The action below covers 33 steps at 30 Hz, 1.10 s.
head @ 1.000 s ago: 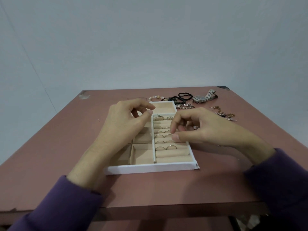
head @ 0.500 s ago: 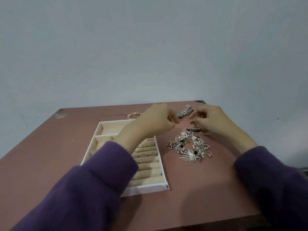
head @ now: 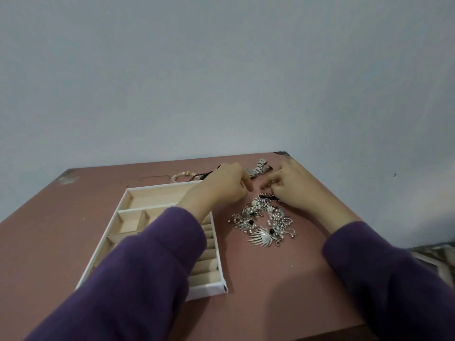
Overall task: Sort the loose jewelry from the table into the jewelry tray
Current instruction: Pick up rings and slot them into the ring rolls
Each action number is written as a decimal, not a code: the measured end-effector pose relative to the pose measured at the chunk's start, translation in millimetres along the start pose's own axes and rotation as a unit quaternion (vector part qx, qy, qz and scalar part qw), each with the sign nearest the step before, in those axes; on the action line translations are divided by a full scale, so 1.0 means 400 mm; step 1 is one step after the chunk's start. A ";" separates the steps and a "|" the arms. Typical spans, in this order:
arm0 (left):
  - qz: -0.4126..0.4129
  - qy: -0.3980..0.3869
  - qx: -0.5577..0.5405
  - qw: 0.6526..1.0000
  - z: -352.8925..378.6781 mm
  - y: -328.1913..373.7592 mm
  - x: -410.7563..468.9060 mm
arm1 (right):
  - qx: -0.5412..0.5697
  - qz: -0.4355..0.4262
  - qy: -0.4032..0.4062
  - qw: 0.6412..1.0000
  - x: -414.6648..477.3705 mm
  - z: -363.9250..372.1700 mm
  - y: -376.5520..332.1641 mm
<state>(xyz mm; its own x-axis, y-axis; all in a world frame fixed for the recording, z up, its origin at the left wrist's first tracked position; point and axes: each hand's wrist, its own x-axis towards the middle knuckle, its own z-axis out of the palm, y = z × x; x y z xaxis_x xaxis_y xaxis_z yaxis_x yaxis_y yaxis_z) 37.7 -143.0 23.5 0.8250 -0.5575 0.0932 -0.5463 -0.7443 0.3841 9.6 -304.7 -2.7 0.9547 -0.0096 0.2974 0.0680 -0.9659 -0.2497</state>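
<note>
Right of the tray (head: 208,290), both hands meet at the far edge of the pile (head: 264,221). The left hand (head: 227,187) and right hand (head: 294,189) have curled fingers; whether they pinch anything cannot be told.

Both arms reach away from the body, the left arm (head: 138,267) and the right arm (head: 394,279) in purple sleeves. The left hand (head: 226,185) lies back-up, fingers curled rightward. The right hand (head: 293,190), just beside it, curls its fingers (head: 269,183) leftward. Whether either hand pinches anything is unclear.
</note>
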 end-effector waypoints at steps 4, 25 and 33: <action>0.016 -0.008 0.000 1.000 -0.001 -0.001 -0.006 | 0.008 0.008 0.018 1.000 0.009 0.009 0.002; 0.025 -0.038 -0.042 0.998 0.000 -0.008 -0.021 | 0.035 0.016 0.029 0.999 0.020 0.015 0.008; 0.031 -0.048 -0.056 0.997 0.005 -0.007 -0.015 | 0.097 0.020 -0.015 0.995 0.039 0.015 0.018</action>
<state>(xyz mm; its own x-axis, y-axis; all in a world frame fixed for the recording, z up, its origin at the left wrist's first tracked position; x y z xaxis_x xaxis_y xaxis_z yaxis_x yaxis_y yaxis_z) 34.0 -138.3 20.1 0.7699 -0.6373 0.0336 -0.5716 -0.6653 0.4803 26.7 -310.3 -5.4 0.9660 -0.0370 0.2559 0.0807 -0.8971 -0.4345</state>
